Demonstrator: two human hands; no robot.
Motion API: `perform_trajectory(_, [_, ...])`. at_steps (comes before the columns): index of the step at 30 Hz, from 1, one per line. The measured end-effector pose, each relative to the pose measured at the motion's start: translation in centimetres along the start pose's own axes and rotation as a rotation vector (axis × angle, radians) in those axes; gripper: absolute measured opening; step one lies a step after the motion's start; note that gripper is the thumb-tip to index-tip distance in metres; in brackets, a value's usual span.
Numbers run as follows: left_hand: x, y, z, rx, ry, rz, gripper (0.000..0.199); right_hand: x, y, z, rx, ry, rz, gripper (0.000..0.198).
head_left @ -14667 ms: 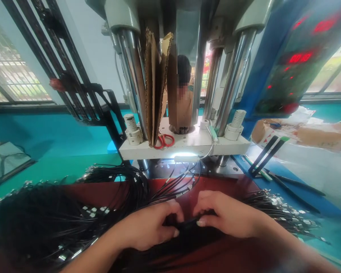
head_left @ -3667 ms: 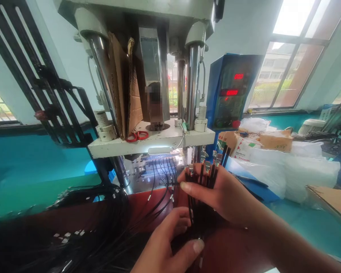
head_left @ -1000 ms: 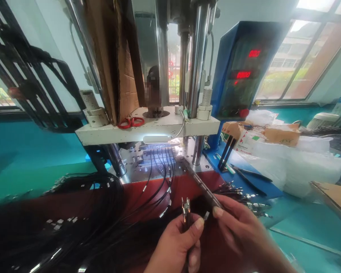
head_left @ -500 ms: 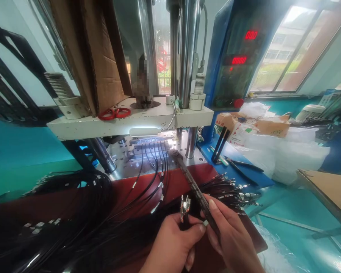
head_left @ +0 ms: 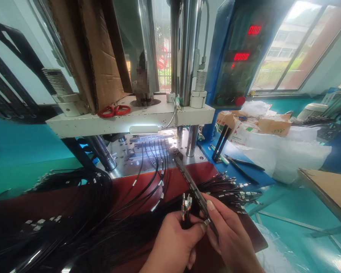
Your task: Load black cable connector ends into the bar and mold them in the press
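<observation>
Left hand [head_left: 176,236] grip closed round cable ends [head_left: 186,204], right hand [head_left: 230,231] grip closed on dark bar [head_left: 192,184], above red counter [head_left: 202,173].

A single head-worn camera is looking forward and down across the red worktop [head_left: 125,188], facing the white press platen [head_left: 102,126] at close range. It is framing the left hand [head_left: 174,239] and right hand [head_left: 230,231] below centre; the lower-left corner is apparently blurring.

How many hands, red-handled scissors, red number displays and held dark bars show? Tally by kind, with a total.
Left hand and right hand: 2
Red-handled scissors: 1
Upper red number display and lower red number display: 2
Held dark bar: 1
Total: 6
</observation>
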State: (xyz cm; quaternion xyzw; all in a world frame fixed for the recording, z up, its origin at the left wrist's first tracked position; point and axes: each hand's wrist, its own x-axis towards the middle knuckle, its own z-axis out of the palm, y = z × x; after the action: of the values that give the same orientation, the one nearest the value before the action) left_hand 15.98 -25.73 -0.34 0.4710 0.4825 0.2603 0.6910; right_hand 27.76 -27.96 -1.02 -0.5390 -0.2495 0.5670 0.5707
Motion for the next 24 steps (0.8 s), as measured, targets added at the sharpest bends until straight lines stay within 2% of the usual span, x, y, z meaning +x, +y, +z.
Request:
perform_trajectory(8, [0.2, 0.0, -0.3, -0.037, -0.027, -0.030, 0.027, -0.5, -0.5, 0.8, -0.016, 0.046, -0.092, 0.041])
perform_trajectory(12, [0.2, 0.0, -0.3, -0.080, -0.046, -0.043, 0.029, -0.5, -0.4, 0.7, -0.036, 0.007, -0.074, 0.044])
perform_trajectory(19, [-0.4, 0.5, 0.1, -0.042, -0.001, 0.006, 0.030, -0.2, 0.1, 0.2, -0.071, -0.032, -0.087, 0.044])
perform_trajectory(24, [0.2, 0.4, 0.0, -0.074, -0.001, -0.036, 0.028, 0.0, 0.7, 0.3, -0.098, -0.041, -0.163, 0.046])
